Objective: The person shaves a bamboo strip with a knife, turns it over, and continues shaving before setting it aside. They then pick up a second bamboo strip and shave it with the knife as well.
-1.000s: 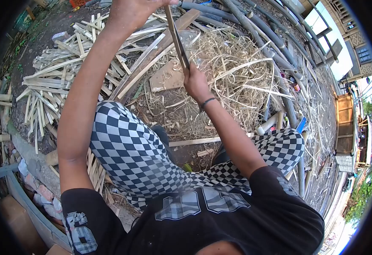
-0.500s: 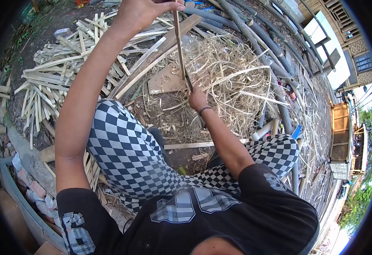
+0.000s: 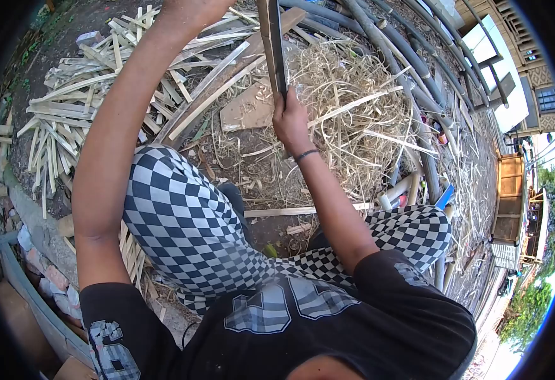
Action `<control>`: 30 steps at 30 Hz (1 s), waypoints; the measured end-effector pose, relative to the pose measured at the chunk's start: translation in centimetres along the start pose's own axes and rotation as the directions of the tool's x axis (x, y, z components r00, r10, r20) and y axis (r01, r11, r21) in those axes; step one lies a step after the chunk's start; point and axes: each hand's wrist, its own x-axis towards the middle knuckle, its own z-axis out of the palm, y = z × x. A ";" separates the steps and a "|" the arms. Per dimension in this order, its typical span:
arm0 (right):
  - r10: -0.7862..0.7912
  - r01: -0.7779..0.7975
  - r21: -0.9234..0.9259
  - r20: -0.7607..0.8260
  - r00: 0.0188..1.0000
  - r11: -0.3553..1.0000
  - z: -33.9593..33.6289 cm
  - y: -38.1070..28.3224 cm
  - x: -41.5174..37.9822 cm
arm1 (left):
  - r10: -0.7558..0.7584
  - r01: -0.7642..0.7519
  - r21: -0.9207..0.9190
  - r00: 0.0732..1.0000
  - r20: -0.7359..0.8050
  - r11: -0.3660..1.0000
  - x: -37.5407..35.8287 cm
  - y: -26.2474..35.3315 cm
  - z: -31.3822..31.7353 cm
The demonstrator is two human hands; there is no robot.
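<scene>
Bamboo strip (image 3: pixel 272 44) rising upright from right hand (image 3: pixel 290 121) clenched around its base, left hand out of frame

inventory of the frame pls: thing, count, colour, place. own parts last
bamboo strip: one, brown, upright, top centre
blade: one, dark, against the strip
split slats: many, pale, heap at left
shavings: pile, straw-coloured, right of centre
poles: several, grey-green, top right
board: one, tan, ground at centre
bricks: few, reddish, lower left
left hand: at top edge, mostly cut off
right hand: gripping the blade handle, black wristband
</scene>
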 end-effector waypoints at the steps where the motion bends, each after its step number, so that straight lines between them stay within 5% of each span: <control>1: 0.004 -0.004 -0.001 -0.002 1.000 1.000 1.8 4.1 -1.3 | -0.001 0.001 -0.003 1.000 0.004 1.000 -0.2 0.0 0.0; 2: 0.050 -0.049 -0.032 0.030 0.998 0.998 3.7 8.9 -2.5 | 0.003 -0.003 0.022 1.000 0.000 1.000 -0.3 0.1 0.0; 7: 0.202 -0.173 -0.161 0.187 0.961 0.972 2.9 9.7 -2.1 | -0.030 0.031 0.019 0.999 -0.037 0.999 0.0 -0.2 0.1; 10: -0.007 0.011 -0.051 0.072 0.997 0.999 1.4 5.3 0.1 | -0.007 0.008 0.013 0.999 -0.051 1.000 0.3 -0.7 -0.5; 13: -0.014 0.010 0.047 0.082 0.997 0.999 0.1 2.3 0.2 | -0.020 0.020 -0.010 0.999 -0.040 1.000 0.0 -0.7 -0.3; 17: 0.177 -0.156 -0.148 0.140 0.974 0.977 4.5 12.8 -3.9 | -0.006 0.006 0.009 0.999 -0.043 1.000 -0.1 -0.8 -0.1; 18: 0.370 -0.283 -0.324 0.248 0.895 0.903 3.3 11.0 -3.4 | 0.024 -0.025 -0.010 0.999 -0.025 1.000 0.0 -1.0 -0.1; 23: 0.202 -0.134 -0.253 0.266 0.943 0.958 2.7 9.4 -1.2 | 0.022 -0.020 0.070 0.999 -0.041 0.997 0.3 -0.8 0.1; 29: -0.010 0.012 -0.044 0.029 1.000 0.999 2.0 5.9 -3.4 | -0.081 0.083 0.026 0.994 -0.071 0.996 0.0 -0.7 -0.1; 30: 0.157 -0.132 -0.155 0.164 0.974 0.979 2.9 8.5 -4.7 | -0.022 0.027 0.111 0.999 -0.044 0.993 -0.1 -1.1 -0.5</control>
